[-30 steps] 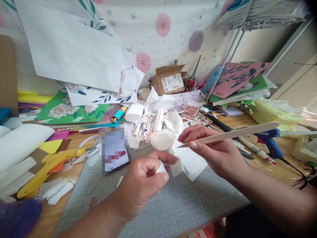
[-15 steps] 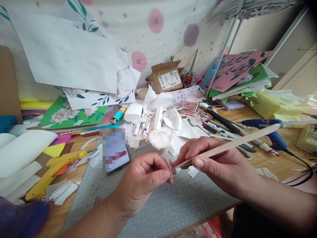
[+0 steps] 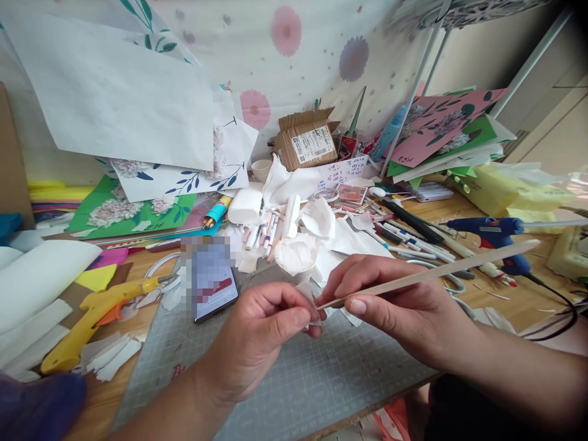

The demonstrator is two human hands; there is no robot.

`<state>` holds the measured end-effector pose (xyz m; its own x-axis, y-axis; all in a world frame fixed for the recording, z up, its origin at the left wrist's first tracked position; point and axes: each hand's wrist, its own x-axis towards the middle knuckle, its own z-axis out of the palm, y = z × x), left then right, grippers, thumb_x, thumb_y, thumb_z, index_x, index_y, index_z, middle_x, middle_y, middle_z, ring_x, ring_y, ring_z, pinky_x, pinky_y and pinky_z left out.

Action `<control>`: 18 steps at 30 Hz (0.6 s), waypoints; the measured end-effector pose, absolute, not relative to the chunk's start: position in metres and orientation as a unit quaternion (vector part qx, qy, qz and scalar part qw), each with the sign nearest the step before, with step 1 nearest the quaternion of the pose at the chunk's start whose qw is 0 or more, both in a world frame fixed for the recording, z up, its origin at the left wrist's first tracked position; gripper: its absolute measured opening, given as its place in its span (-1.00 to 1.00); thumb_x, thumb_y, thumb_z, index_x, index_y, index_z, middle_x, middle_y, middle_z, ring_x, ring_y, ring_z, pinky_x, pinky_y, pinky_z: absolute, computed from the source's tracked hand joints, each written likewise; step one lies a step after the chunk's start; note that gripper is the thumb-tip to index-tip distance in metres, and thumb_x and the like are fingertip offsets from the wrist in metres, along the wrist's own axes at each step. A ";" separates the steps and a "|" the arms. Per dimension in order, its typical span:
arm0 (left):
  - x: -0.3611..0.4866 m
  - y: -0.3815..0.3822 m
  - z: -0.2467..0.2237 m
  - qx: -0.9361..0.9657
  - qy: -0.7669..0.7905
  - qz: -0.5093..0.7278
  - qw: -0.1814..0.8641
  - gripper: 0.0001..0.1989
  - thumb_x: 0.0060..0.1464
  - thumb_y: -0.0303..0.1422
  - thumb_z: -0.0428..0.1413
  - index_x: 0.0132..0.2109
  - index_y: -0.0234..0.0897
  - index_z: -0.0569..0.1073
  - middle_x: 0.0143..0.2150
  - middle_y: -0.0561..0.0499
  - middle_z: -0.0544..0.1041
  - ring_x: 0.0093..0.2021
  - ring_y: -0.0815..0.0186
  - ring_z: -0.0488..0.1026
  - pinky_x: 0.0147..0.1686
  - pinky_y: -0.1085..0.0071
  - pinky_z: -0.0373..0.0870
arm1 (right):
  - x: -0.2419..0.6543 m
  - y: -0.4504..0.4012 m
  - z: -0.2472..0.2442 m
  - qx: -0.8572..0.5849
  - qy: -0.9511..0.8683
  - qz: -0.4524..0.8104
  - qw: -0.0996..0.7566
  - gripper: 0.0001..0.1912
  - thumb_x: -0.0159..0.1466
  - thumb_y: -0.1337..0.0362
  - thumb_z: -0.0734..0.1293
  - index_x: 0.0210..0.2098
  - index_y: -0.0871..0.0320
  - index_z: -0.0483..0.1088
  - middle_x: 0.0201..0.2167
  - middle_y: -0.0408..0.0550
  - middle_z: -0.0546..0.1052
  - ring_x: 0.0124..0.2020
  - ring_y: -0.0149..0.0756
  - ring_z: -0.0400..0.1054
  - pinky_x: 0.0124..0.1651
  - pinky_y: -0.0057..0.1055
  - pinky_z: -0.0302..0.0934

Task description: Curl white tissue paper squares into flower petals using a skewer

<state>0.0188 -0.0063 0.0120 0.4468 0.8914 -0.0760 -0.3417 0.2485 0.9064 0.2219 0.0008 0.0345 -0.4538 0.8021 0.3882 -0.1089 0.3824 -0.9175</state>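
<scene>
Between its thumb and fingers, my left hand (image 3: 264, 334) pinches a small piece of thin white paper (image 3: 309, 301) above the grey cutting mat (image 3: 298, 392). My right hand (image 3: 404, 306) holds a long flat wooden stick (image 3: 441, 271), closed around its lower part. The stick's tip touches or nearly touches the paper at my left fingertips; the exact contact is hidden by the fingers. Just behind the hands stands a white cup (image 3: 296, 256) with white paper pieces in it.
A phone (image 3: 215, 278) lies at the mat's upper left, beside a yellow glue gun (image 3: 98, 318). A blue glue gun (image 3: 500, 236) rests at the right. Markers (image 3: 264, 233), paper scraps and a cardboard box (image 3: 307, 144) crowd the back. Green flower cards (image 3: 119, 211) lie back left.
The wooden stick has tilted slightly flatter, its far end reaching further right. The view has shifted a little, and both hands keep their hold.
</scene>
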 end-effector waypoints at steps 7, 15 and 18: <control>0.020 -0.005 0.013 0.439 0.315 0.420 0.729 -0.94 -0.02 -0.42 0.27 -0.43 -0.29 0.61 -0.47 0.05 0.59 -0.40 0.40 0.47 -0.32 0.52 0.35 | 0.223 0.001 0.034 -0.253 -0.704 0.485 0.453 -0.96 0.27 0.41 0.34 -0.31 0.24 0.47 -0.32 0.06 0.55 -0.28 -0.25 0.47 -0.21 -0.32 0.36; 0.017 -0.007 0.010 0.454 0.323 0.414 0.720 -0.94 0.00 -0.41 0.26 -0.40 -0.28 0.62 -0.44 0.03 0.59 -0.36 0.36 0.47 -0.27 0.47 0.35 | 0.224 0.001 0.036 -0.254 -0.728 0.443 0.457 -0.95 0.26 0.40 0.35 -0.31 0.21 0.48 -0.33 0.04 0.56 -0.28 -0.26 0.48 -0.23 -0.35 0.38; 0.016 -0.007 0.009 0.466 0.325 0.408 0.715 -0.94 0.01 -0.41 0.25 -0.39 -0.26 0.62 -0.43 0.03 0.58 -0.34 0.34 0.47 -0.24 0.44 0.35 | 0.224 0.002 0.037 -0.256 -0.743 0.421 0.452 -0.95 0.27 0.38 0.35 -0.31 0.19 0.48 -0.33 0.04 0.57 -0.28 -0.26 0.48 -0.21 -0.33 0.39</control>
